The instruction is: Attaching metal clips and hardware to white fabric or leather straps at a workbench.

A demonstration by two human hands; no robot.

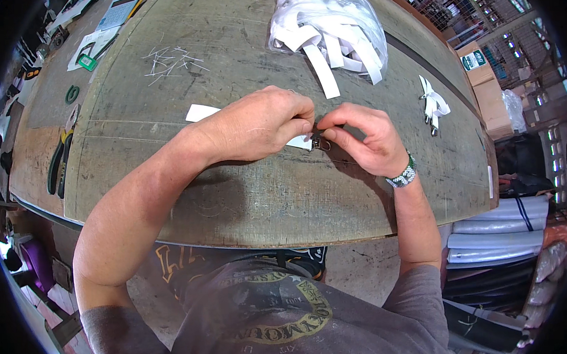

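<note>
A white strap [201, 112] lies on the worn wooden table, passing under my left hand [262, 124]. That hand is closed, thumb and forefinger pinched at the strap's right end. Beside this end sits a small dark metal clip [320, 143], partly covered by fingers. My right hand [370, 141] comes in from the right with thumb and forefinger pressed together just above the clip. Whatever the right fingertips hold is too small to make out. The two hands' fingertips almost meet.
A clear plastic bag [372, 31] of white straps stands at the far side. Thin white sticks [171, 60] lie scattered at far left. White straps with metal clips [433, 106] rest at right. Yellow-and-black pliers [61, 155] lie left; cardboard boxes [485, 92] stand beyond the right edge.
</note>
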